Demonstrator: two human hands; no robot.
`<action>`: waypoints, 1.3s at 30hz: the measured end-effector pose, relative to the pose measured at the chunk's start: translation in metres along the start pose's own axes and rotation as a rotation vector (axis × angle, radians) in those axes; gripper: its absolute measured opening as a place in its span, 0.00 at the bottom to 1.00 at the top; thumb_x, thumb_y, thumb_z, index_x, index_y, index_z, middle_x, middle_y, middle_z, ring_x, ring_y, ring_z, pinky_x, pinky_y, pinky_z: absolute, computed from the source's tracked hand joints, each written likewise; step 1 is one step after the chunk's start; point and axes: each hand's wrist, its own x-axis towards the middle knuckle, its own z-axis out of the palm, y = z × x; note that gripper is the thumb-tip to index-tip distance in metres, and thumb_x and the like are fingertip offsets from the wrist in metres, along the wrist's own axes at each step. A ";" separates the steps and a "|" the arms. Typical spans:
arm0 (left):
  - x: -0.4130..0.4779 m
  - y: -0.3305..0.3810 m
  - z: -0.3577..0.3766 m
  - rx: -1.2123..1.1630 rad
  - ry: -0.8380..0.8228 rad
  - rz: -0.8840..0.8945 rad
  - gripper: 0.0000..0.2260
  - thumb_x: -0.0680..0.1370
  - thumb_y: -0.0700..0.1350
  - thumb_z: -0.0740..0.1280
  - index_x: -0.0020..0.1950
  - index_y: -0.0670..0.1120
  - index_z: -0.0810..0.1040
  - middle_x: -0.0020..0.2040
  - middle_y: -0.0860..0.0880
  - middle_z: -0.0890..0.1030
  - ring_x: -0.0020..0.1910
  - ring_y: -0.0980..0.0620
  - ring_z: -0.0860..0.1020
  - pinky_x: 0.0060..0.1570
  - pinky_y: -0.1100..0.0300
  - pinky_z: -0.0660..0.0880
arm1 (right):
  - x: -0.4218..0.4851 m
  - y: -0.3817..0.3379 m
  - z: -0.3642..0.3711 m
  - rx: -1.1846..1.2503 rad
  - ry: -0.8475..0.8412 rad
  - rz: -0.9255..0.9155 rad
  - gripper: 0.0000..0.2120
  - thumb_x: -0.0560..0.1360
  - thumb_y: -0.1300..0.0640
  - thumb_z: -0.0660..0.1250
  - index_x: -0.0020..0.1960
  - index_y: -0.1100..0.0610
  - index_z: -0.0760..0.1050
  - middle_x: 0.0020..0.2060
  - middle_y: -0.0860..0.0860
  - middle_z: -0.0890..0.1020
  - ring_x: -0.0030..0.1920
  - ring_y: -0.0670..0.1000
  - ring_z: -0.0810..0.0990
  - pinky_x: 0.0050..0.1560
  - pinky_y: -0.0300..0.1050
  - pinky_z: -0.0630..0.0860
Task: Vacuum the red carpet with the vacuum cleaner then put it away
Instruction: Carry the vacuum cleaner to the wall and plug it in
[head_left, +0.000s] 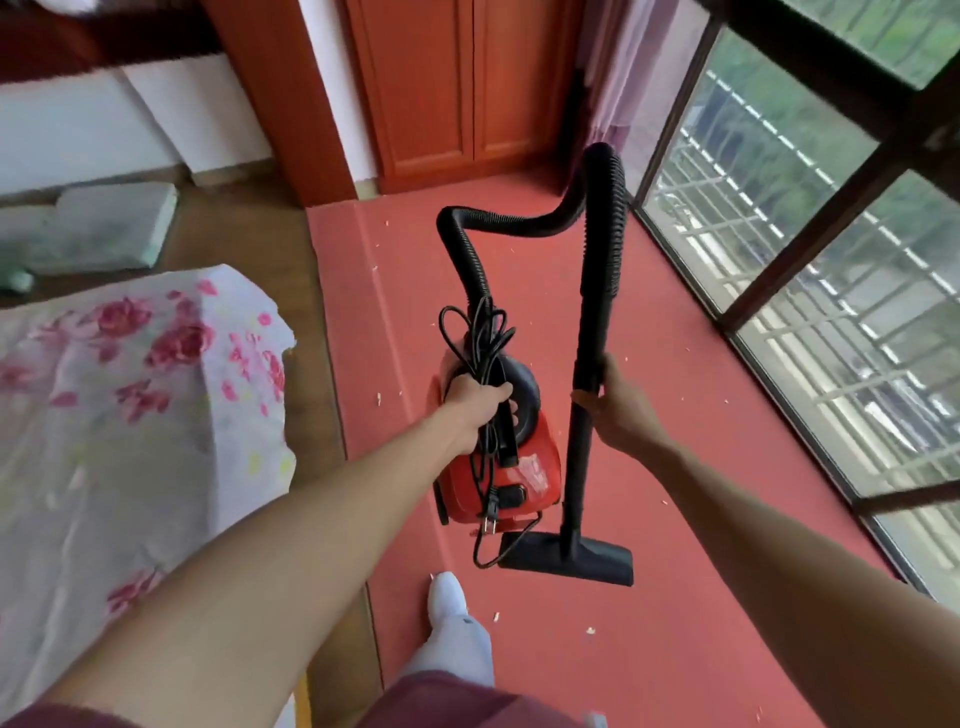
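Red plastic, the vacuum cleaner (524, 483) hangs from the left hand (475, 402), whose fingers are clenched round its black carry handle together with a bundle of black cord (480, 338). It looks lifted clear of the red carpet (675, 649) beneath it. Right of the vacuum cleaner, the right hand (613, 410) has its fingers wrapped round the black wand (589, 332). The floor nozzle (571, 558) sits just below the body, and the ribbed hose (519, 223) loops high beyond it.

The plug (491, 512) and a loose loop of cord dangle at the body's lower end, beside the nozzle. They could catch on it, or tangle the white shoe (447, 595) just below. The tall hose could swing against the window (805, 234) to the right of the vacuum cleaner. Pale scraps (590, 631) lie on the carpet around it, so the vacuuming looks not yet done. A flowered bed cover (130, 389) lies to its left.

A pale sticker (532, 470) on the body is too blurred to read, and no brand is legible.
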 end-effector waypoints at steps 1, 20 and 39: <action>0.010 0.008 -0.015 -0.016 0.013 -0.004 0.04 0.81 0.40 0.66 0.46 0.42 0.75 0.39 0.43 0.80 0.35 0.45 0.79 0.46 0.49 0.78 | 0.014 -0.014 0.008 -0.009 -0.013 -0.002 0.17 0.77 0.57 0.67 0.62 0.58 0.66 0.50 0.60 0.81 0.47 0.62 0.79 0.42 0.52 0.73; 0.184 0.179 -0.156 -0.134 0.194 -0.036 0.04 0.81 0.40 0.67 0.54 0.41 0.77 0.45 0.41 0.83 0.38 0.46 0.81 0.39 0.54 0.80 | 0.277 -0.175 0.059 -0.085 -0.130 -0.153 0.17 0.78 0.55 0.66 0.62 0.56 0.64 0.47 0.62 0.82 0.44 0.64 0.80 0.42 0.58 0.78; 0.428 0.412 -0.282 0.009 0.174 0.025 0.07 0.77 0.36 0.71 0.55 0.38 0.78 0.37 0.44 0.79 0.32 0.48 0.79 0.29 0.60 0.79 | 0.597 -0.324 0.079 -0.035 -0.086 -0.052 0.13 0.77 0.57 0.68 0.51 0.57 0.62 0.42 0.59 0.77 0.45 0.66 0.79 0.37 0.50 0.67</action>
